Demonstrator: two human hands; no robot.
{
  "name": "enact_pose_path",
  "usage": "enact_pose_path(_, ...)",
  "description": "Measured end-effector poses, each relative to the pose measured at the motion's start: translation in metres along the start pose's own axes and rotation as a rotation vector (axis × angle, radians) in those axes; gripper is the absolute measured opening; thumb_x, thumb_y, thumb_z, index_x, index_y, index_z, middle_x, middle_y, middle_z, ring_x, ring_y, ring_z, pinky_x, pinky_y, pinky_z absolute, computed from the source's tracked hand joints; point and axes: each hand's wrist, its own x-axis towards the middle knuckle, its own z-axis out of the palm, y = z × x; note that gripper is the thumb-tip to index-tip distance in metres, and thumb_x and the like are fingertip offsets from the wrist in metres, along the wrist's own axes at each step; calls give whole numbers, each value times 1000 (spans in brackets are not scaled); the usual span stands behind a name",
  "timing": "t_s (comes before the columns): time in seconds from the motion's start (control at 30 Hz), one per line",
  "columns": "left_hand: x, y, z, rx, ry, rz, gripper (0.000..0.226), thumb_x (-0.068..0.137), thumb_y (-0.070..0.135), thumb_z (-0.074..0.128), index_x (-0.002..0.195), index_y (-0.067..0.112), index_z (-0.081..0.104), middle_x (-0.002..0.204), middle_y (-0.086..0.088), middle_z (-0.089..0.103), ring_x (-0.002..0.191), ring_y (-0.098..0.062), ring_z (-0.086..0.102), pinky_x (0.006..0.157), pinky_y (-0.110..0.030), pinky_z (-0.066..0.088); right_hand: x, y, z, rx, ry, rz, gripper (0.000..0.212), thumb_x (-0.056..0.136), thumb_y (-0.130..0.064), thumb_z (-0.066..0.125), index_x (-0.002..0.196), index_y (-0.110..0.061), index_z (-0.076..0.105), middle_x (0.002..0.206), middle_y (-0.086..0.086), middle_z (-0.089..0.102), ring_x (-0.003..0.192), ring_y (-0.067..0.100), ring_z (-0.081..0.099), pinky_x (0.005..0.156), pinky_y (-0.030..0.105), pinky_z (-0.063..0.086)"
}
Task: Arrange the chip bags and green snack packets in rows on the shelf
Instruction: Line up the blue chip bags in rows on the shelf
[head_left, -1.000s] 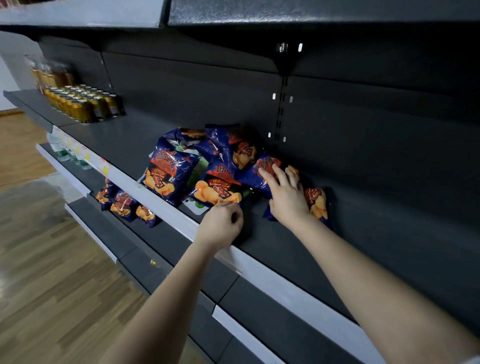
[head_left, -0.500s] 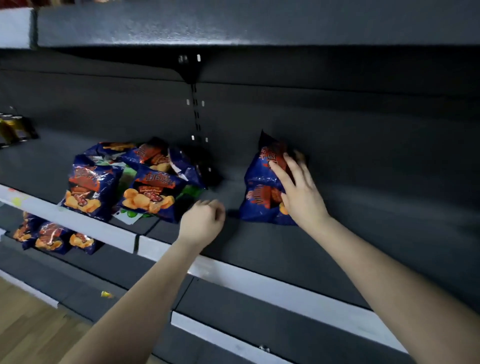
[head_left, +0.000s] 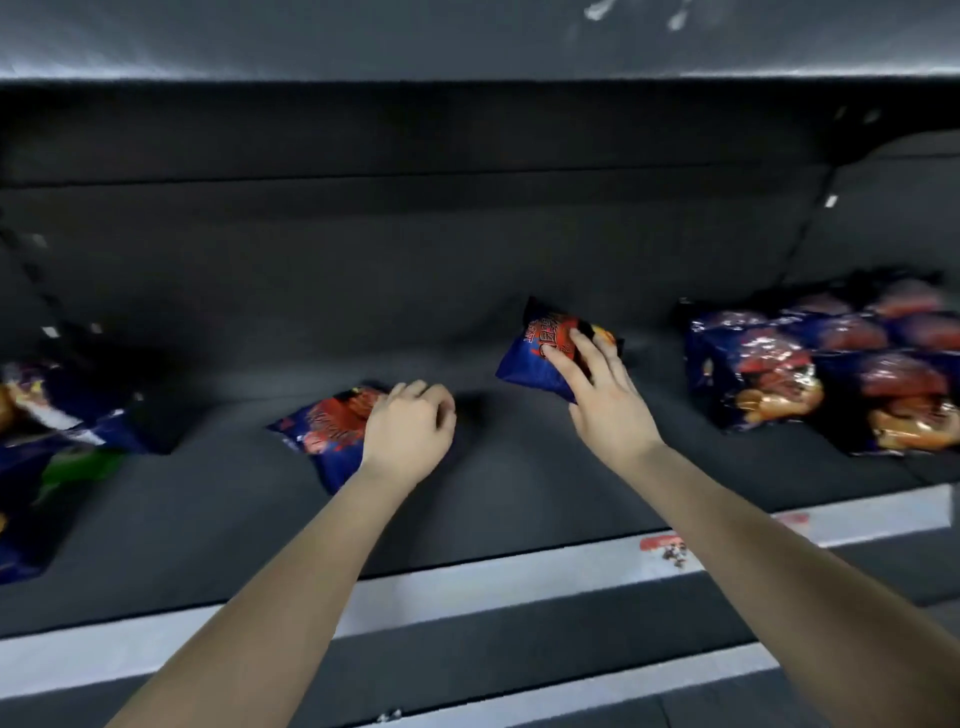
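Dark shelf decking (head_left: 519, 499) filled the frame, with a white price rail along its front edge. At right of frame a finished row of chip bags (head_left: 810, 379) stood face forward. At far left lay a loose pile (head_left: 47, 415) with a green snack packet (head_left: 78, 465) in it.

Mid-frame, the lifted bag (head_left: 535, 348) was tilted, face to camera, one corner pointing up-frame. The right hand (head_left: 608, 410) clasped it, fingers across the face and thumb at the lower edge.

The flat bag (head_left: 327, 436) lay left of centre, askew to the rail. The left hand (head_left: 410, 431) was curled over its right end; whether it pinched the bag could not be determined.

Recommendation: square each bag upright against the row, long axis vertical.
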Motion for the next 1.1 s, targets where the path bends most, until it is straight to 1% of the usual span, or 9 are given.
enact_pose_path(0.07, 7, 24, 17, -23, -45, 43, 19, 89, 21, 48, 93, 18, 66, 96, -2, 64, 96, -26, 55, 81, -35, 42, -12, 21, -11, -74, -40, 91, 85, 80, 6, 60, 148, -32, 26, 153, 13, 28, 141, 40, 22, 111, 54, 30)
enact_pose_path(0.17, 14, 51, 35, -43, -100, 79, 20, 90, 22, 47, 98, 19, 65, 101, 0, 63, 101, -24, 54, 84, -34, 39, -28, 40, -21, -154, -190, 182, 79, 91, -3, 49, 151, -37, 10, 159, 4, 6, 146, 31, 2, 117, 45, 16)
enact_pose_path(0.33, 20, 89, 61, -74, -220, 120, 24, 91, 23, 43, 103, 21, 64, 107, 2, 63, 104, -21, 53, 88, -32, 38, -52, 47, -27, -193, -408, 294, 75, 94, -26, 47, 150, -40, -1, 160, 4, 0, 146, 31, 1, 113, 48, 24)
enact_pose_path(0.47, 18, 97, 74, -87, -264, 107, 24, 90, 22, 44, 105, 19, 63, 109, 0, 62, 104, -23, 52, 88, -32, 40, -48, 44, -31, -182, -446, 312, 64, 92, -58, 36, 148, -45, 8, 158, 5, 13, 142, 34, 13, 109, 53, 24)
enact_pose_path(0.57, 15, 95, 76, -112, -249, 88, 24, 89, 20, 45, 105, 18, 63, 108, -1, 62, 103, -24, 51, 88, -32, 39, -40, 45, -31, -264, -351, 307, 51, 95, -55, 31, 145, -47, 25, 143, 7, 37, 127, 34, 34, 99, 50, 32)
enact_pose_path(0.67, 12, 93, 74, -129, -235, 70, 24, 90, 20, 45, 105, 17, 64, 108, -3, 62, 103, -25, 51, 87, -32, 39, -37, 44, -29, -290, -261, 334, 45, 97, -51, 32, 141, -43, 38, 129, 10, 46, 115, 33, 42, 92, 47, 35)
enact_pose_path(0.77, 12, 94, 73, -131, -238, 75, 25, 90, 20, 43, 106, 15, 63, 108, -4, 61, 103, -25, 51, 88, -33, 40, -30, 43, -30, -290, -204, 423, 53, 92, -59, 36, 137, -34, 45, 125, 11, 49, 116, 33, 43, 95, 48, 33)
enact_pose_path(0.97, 12, 93, 76, -141, -218, 64, 23, 90, 18, 45, 102, 14, 64, 104, -3, 62, 100, -24, 52, 85, -32, 39, -25, 47, -11, -118, -387, 599, 89, 77, -78, 41, 150, -36, 9, 158, 8, 7, 135, 46, 23, 107, 55, 24)
enact_pose_path(1.1, 13, 94, 76, -133, -221, 70, 23, 90, 19, 44, 102, 15, 64, 104, -2, 62, 99, -24, 53, 84, -32, 39, -30, 45, -6, -133, -307, 597, 89, 78, -75, 46, 150, -36, 10, 158, 9, 9, 133, 44, 28, 105, 53, 28)
